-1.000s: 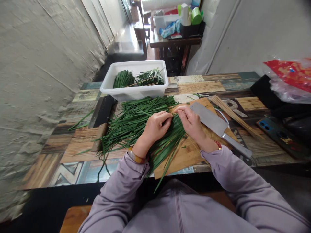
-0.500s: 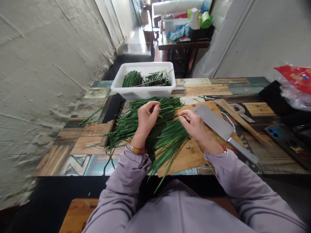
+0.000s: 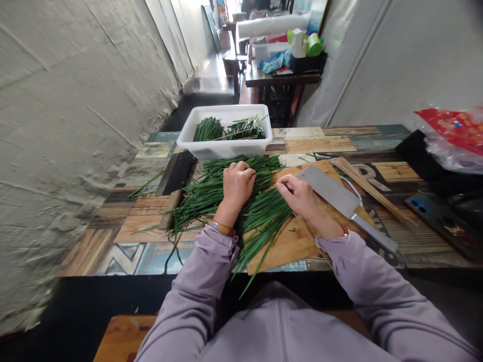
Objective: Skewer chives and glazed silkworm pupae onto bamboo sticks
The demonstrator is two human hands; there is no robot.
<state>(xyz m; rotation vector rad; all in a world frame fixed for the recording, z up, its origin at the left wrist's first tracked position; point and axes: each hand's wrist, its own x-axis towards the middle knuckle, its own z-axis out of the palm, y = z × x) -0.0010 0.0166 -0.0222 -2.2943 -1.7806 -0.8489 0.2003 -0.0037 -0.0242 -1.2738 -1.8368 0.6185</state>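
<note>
"While the left hand [image 3: 238, 182] bends down in the middle of the frame, what are its fingers doing?"

"They curl into the pile of green leaves [image 3: 202, 193]. The tips are hidden, so I can't tell if they're clamped on any."

"And the right hand [image 3: 298, 195]?"

"It's just right of the middle, back up. Its thumb and pointing finger bend close together by some leaf ends. I can't tell if they pinch anything."

"Where are the leaves?"

"Middle of the frame, on the tabletop [image 3: 139, 211] and partly on the cutting board [image 3: 289, 249]. A thin stick [image 3: 311, 236] slants below the right hand. Its top is hard to see."

"What's cut off?"

"The red bag [image 3: 453, 128], at the right edge."
</note>
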